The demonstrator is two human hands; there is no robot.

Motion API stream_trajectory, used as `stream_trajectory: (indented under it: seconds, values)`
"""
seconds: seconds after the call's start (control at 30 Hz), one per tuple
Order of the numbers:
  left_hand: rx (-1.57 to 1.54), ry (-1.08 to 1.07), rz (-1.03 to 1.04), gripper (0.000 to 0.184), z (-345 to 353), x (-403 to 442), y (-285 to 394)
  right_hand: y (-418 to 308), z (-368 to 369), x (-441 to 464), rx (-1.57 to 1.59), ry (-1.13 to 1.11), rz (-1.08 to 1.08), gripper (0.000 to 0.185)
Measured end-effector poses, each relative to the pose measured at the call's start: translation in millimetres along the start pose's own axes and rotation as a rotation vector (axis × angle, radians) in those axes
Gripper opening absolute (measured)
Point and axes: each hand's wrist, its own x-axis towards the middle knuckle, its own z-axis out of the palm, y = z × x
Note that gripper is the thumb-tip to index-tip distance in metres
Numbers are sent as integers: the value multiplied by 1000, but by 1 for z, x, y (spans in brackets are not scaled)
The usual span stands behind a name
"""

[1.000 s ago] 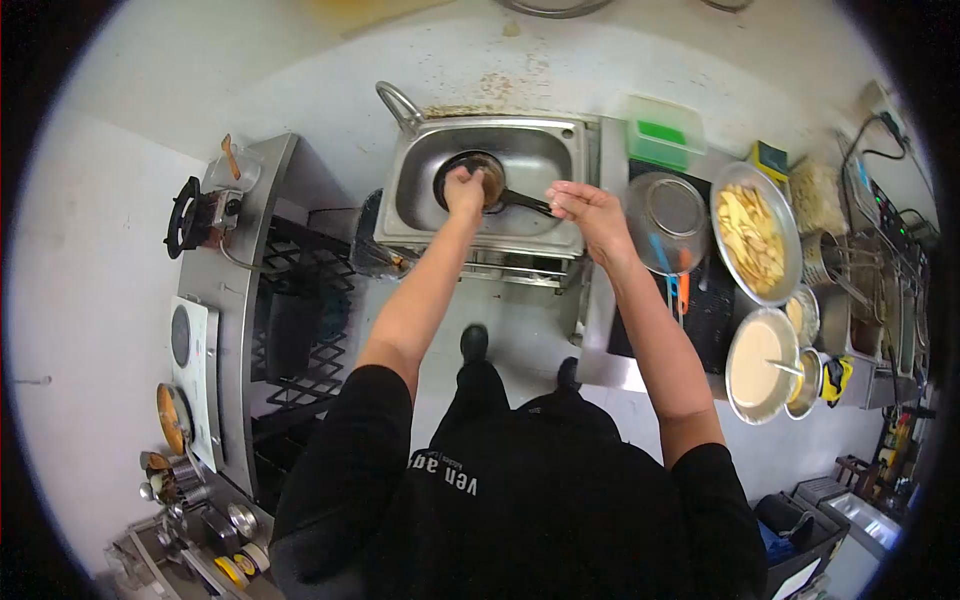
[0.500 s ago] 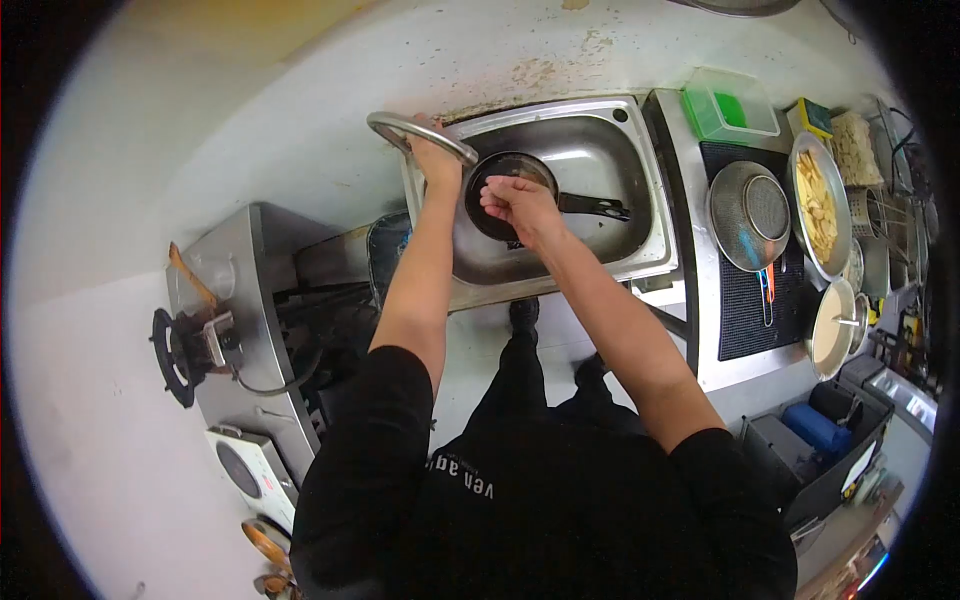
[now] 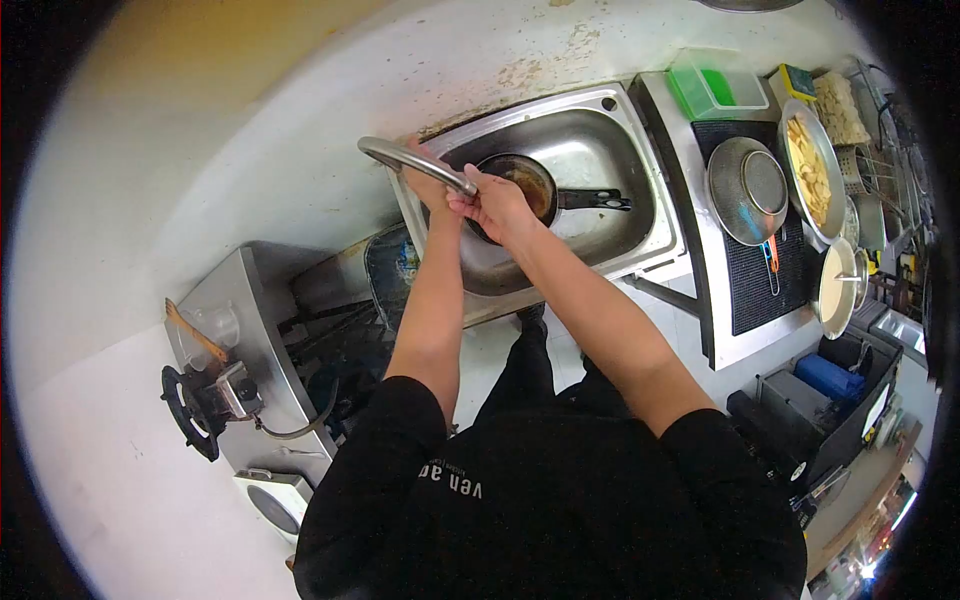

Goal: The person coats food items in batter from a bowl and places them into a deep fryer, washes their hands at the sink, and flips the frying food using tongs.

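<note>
Has the left hand point(image 3: 428, 185) at the curved faucet point(image 3: 418, 161), with fingers partly hidden; cannot tell whether clasped around anything. Holds the right hand point(image 3: 492, 205) just beside it, near the spout's end, with fingers bent; cannot tell whether pressed together. Shows the frying pan point(image 3: 532, 182) just below the right hand, in the sink point(image 3: 600, 150), with handle point(image 3: 593, 199) directed rightward, away from both hands.

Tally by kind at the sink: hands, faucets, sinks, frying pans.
Hands: 2 (left hand, right hand)
Faucet: 1
Sink: 1
Frying pan: 1
Total: 5
</note>
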Motion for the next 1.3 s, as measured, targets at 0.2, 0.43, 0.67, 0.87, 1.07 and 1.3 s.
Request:
stream_trajectory:
  seconds: [0.2, 0.43, 0.67, 0.87, 1.07, 1.3]
  values:
    - [-765, -173, -289, 23, -25, -28, 4, 4, -1, 7, 48, -72, 33, 29]
    - [-1450, 2, -1255, 29, 8, -62, 44, 42, -10, -15, -991, 324, -842, 33]
    - [-1537, -335, -1224, 12, 36, -70, -12, -43, 22, -52, -536, 239, 77, 35]
    - [-565, -533, -937, 31, -12, -87, 64, 26, -69, 80, -1136, 256, -192, 30]
    - [-449, -392, -1244, 46, 26, -32, -22, 40, -26, 31, 267, -24, -54, 26]
    - [351, -865, -129, 48, -14, -12, 51, 32, -44, 30, -358, 150, 76, 31]
